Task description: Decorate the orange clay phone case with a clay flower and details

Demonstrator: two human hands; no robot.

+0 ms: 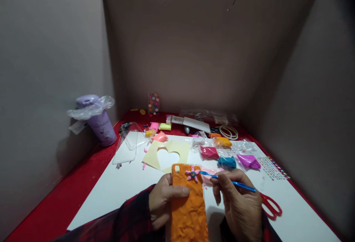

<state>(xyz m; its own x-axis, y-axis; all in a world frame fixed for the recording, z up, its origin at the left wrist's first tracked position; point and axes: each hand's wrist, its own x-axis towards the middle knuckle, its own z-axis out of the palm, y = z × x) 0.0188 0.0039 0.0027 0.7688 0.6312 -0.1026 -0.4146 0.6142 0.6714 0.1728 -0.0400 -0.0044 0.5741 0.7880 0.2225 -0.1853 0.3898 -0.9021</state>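
An orange clay-covered phone case [188, 212] is held upright in my left hand [165, 199], its thumb lying across the front. Near the top of the case sits a pink clay flower [192, 173] with a teal centre, beside a small pale square [177, 168] at the corner. My right hand [240, 201] pinches a blue modelling tool [233, 182] like a pen. The tool's tip points at the flower's right side; whether it touches, I cannot tell. Red-handled scissors [271, 205] lie partly behind my right hand.
Yellow paper with a heart cut-out [151, 153] and clear phone cases [124, 153] lie on the white board [111, 194]. Wrapped clay packs, such as a teal one [227, 162] and a purple one [249, 161], sit right of it. A purple tumbler [102, 127] stands far left.
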